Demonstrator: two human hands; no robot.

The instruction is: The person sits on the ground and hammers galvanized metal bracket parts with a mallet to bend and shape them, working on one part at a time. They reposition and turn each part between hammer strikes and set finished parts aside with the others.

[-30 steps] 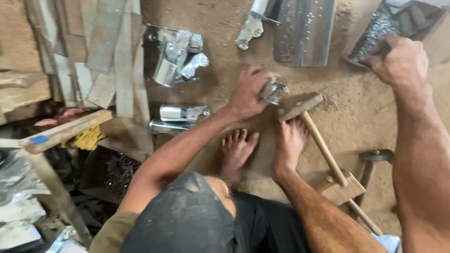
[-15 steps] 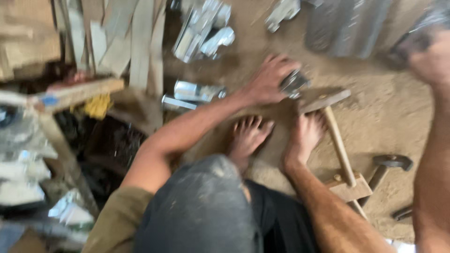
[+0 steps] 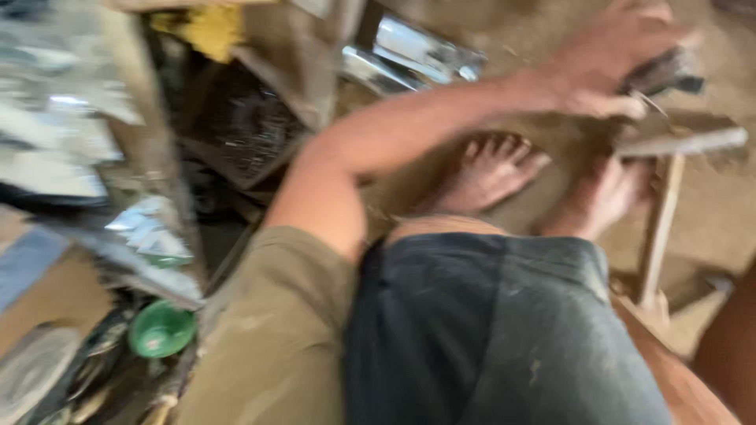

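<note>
Neither of your hands is in frame, so I cannot tell either grip. A co-worker's hand pins a small metal piece atop the wooden mallet, apparently steadying it.

Sandy brown dirt floor. Co-worker's cap dark grey, lightly dust-flecked; shirt olive-tan. Green round lid lower left. Yellow cloth at top. Silvery shiny metal pieces. Pale wooden mallet.
</note>
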